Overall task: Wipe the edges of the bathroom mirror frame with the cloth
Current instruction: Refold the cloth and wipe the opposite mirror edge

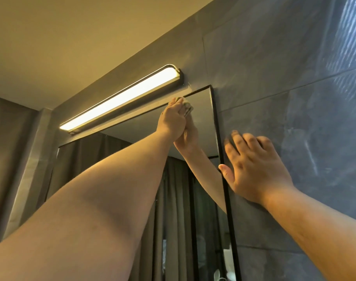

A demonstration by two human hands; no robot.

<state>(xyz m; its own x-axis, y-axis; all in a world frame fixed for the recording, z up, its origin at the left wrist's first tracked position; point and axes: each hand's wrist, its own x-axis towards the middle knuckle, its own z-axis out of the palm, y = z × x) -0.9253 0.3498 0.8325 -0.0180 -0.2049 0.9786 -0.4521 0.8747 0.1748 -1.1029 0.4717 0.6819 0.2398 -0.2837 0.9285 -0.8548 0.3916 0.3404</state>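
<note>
Reaching: we stretch our left arm up and across to the top of the mirror (201,122), close under the lamp (120,98).
Left hand (173,118): fingers closed round the cloth (188,108), pressing it against the glass just below the frame (215,122) at its top edge, near the upper right corner.
Cloth: bunched, pale with a greenish tint, mostly hidden by our fingers; its reflection meets it in the glass.
Right hand (254,171): open, fingers spread, palm flat on the grey tiled wall (294,98); it holds nothing.
Thumb: lies just beside the frame's right edge; we cannot tell if it touches.
Frame: thin, black, running along the top and down the right side.
Mirror: reflects our left forearm and dark curtains.
Lamp: long bar, lit, fixed to the wall above the mirror.
</note>
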